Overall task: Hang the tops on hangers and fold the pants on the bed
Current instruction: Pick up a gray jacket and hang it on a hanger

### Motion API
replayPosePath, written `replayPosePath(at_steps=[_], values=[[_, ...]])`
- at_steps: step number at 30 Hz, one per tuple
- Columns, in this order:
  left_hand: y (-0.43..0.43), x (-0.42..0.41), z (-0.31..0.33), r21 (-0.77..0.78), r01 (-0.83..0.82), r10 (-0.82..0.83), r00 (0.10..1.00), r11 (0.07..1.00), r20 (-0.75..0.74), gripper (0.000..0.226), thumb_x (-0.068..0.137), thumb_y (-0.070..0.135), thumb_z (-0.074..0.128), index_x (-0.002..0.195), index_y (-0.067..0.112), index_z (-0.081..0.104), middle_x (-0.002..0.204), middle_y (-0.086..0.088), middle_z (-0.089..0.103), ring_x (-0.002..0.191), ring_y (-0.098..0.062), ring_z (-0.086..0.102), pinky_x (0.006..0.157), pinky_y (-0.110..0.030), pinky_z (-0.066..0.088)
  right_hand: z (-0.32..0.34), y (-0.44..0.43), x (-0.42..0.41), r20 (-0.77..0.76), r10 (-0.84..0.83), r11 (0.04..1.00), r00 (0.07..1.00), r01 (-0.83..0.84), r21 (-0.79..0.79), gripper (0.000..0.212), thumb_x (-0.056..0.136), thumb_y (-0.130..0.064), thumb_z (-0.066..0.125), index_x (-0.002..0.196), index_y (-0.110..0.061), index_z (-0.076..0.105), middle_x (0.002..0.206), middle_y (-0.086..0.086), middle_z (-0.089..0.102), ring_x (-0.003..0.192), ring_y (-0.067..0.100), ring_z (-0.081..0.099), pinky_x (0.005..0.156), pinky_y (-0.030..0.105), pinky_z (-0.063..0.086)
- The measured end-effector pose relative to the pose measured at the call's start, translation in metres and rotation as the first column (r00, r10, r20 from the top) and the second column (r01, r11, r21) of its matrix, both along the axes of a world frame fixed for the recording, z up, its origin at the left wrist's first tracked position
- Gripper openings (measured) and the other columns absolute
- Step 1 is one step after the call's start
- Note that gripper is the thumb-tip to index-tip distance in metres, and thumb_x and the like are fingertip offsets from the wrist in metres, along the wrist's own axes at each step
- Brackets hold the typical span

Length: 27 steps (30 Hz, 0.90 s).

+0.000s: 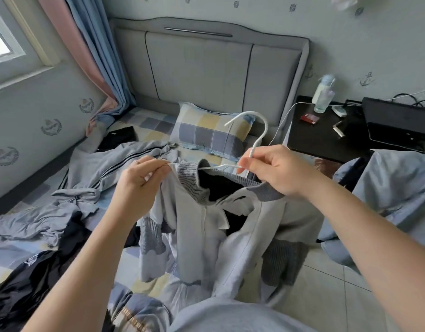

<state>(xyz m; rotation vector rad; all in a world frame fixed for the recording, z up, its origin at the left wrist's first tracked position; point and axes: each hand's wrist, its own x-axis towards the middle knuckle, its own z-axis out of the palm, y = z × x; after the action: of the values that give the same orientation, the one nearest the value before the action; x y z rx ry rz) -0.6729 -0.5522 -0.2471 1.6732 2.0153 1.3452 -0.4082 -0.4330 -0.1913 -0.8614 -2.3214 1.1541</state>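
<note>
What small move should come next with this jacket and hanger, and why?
Probably draw the jacket shoulder further over the hanger arm with the left hand. The right hand grips the hanger below its hook, one arm runs inside the ribbed collar, and the left hand pinches fabric at that side, but the jacket hangs bunched, seemingly not seated.

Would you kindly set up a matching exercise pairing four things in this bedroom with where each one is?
1. white hanger
2. grey top
3. checked pillow
4. clear bottle

A. on the dark nightstand
B. on the bed by the headboard
C. pinched at its shoulder by the left hand
D. gripped below its hook by the right hand

Pairs: 1-D, 2-C, 3-B, 4-A.
</note>
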Motion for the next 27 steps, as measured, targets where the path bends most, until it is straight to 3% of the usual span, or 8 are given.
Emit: replayPosePath(at_steps=[3,8,11,13,16,19,23,27], values=[[0.002,0.003,-0.004,0.012,-0.017,0.017,0.999,1.0,0.051,0.015,0.098,0.011,0.06,0.095,0.019,0.073,0.093,0.008,0.065,0.092,-0.021,0.057,0.082,-0.031,0.044,0.004,0.002,-0.001,0.119,0.004,0.997,0.993,-0.012,0.073,0.032,0.101,-0.033,0.054,0.077,-0.014,0.067,0.053,0.001,0.058,0.053,0.02,0.051,0.059,0.029,0.044],[-0.003,0.004,-0.004,0.018,0.061,-0.062,0.996,0.998,0.059,0.019,0.094,0.009,0.065,0.107,0.021,0.07,0.104,0.007,0.064,0.086,0.001,0.054,0.073,-0.012,0.041,0.007,0.004,-0.001,0.144,0.027,0.989,0.989,-0.047,0.14,0.035,0.102,-0.027,0.052,0.073,-0.011,0.063,0.058,0.001,0.065,0.055,0.016,0.058,0.061,0.024,0.047],[-0.007,0.001,-0.021,-0.228,0.004,0.002,1.0,0.974,0.023,0.043,0.084,0.014,0.077,0.117,0.033,0.058,0.098,0.017,0.057,0.083,0.003,0.055,0.066,-0.019,0.042,0.006,0.007,-0.001,0.082,-0.025,0.992,0.996,0.014,0.125,0.038,0.103,-0.024,0.051,0.071,-0.007,0.062,0.055,0.0,0.061,0.05,0.003,0.051,0.059,0.014,0.04],[-0.01,-0.006,-0.038,-0.305,-0.135,0.134,0.991,0.943,-0.025,0.032,0.088,0.007,0.07,0.109,0.027,0.057,0.088,0.014,0.059,0.084,-0.017,0.062,0.061,-0.022,0.042,0.006,0.009,0.0,0.053,-0.051,0.992,0.997,0.044,0.117,0.04,0.102,-0.021,0.051,0.066,-0.009,0.059,0.055,0.0,0.059,0.05,0.002,0.051,0.06,0.012,0.039],[-0.014,-0.014,-0.051,-0.234,-0.314,0.315,0.948,0.92,-0.034,0.022,0.093,0.001,0.061,0.097,0.023,0.063,0.08,0.007,0.064,0.081,-0.027,0.064,0.061,-0.026,0.043,0.002,0.012,0.005,0.074,-0.058,0.995,0.996,0.052,0.081,0.035,0.102,-0.019,0.052,0.071,-0.005,0.061,0.052,-0.003,0.053,0.047,0.002,0.048,0.058,0.012,0.038],[-0.013,-0.012,-0.048,-0.07,-0.35,0.351,0.936,0.934,0.007,0.022,0.096,0.0,0.056,0.102,0.013,0.072,0.09,0.001,0.069,0.084,-0.024,0.066,0.073,-0.03,0.046,0.0,0.014,0.009,0.188,-0.034,0.998,0.982,0.023,0.061,0.031,0.1,-0.026,0.053,0.077,-0.012,0.068,0.05,-0.005,0.046,0.048,0.008,0.041,0.056,0.025,0.039],[-0.01,-0.006,-0.036,0.091,-0.361,0.36,0.933,0.928,0.021,0.025,0.098,0.001,0.054,0.105,0.012,0.075,0.097,0.006,0.068,0.089,-0.015,0.063,0.078,-0.021,0.045,-0.009,0.011,0.009,0.429,0.055,0.998,0.902,-0.05,-0.022,0.032,0.102,-0.032,0.052,0.085,-0.015,0.073,0.045,-0.011,0.047,0.044,0.003,0.044,0.052,0.012,0.037],[-0.005,-0.008,-0.035,0.091,-0.368,0.368,0.93,0.925,0.024,0.025,0.098,0.001,0.052,0.104,0.012,0.074,0.097,0.008,0.064,0.099,-0.024,0.062,0.087,-0.035,0.049,-0.018,0.006,0.011,0.357,0.034,0.999,0.934,-0.027,-0.025,0.032,0.1,-0.032,0.054,0.078,-0.016,0.072,0.052,-0.005,0.055,0.049,0.006,0.05,0.055,0.018,0.043]])
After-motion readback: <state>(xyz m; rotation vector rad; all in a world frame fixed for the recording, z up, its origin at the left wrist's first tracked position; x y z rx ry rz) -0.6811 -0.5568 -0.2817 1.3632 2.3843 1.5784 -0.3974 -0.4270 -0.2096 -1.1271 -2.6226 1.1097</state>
